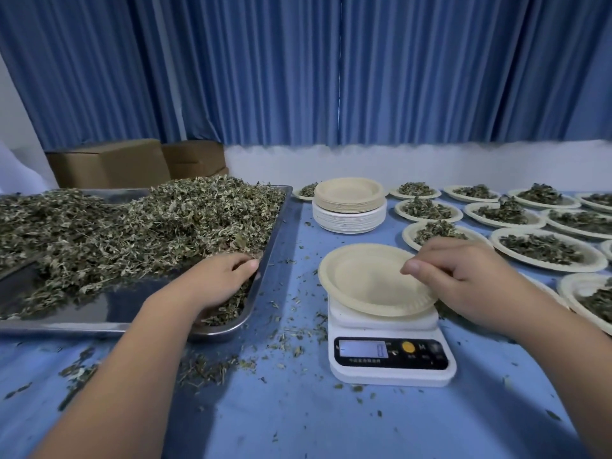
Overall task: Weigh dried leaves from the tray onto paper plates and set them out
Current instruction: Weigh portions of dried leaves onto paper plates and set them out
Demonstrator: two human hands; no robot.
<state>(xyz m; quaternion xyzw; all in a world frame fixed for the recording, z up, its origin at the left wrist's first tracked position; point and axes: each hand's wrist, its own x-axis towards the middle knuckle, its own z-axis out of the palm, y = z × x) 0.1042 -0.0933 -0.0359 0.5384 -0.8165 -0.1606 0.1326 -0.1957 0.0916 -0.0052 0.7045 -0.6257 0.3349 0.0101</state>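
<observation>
In the head view, the left hand (pixel 225 276) digs into the dried leaves (pixel 159 226) at the tray's (pixel 271 246) right edge, fingers curled round a bunch. An empty paper plate (pixel 364 283) sits on the scale (pixel 390 369). The right hand (pixel 470 276) is at its rim, fingers curled; I cannot tell if they pinch it. A bump could tip the plate. Carried leaves may fall on the desk (pixel 298 409).

The dried leaves (pixel 159 223) are dull grey-green in a silver tray (pixel 109 309), on a pale blue table cover (pixel 298 419). The paper plate (pixel 364 283) is cream — the scale (pixel 390 376) white, with a black panel and a yellow button
</observation>
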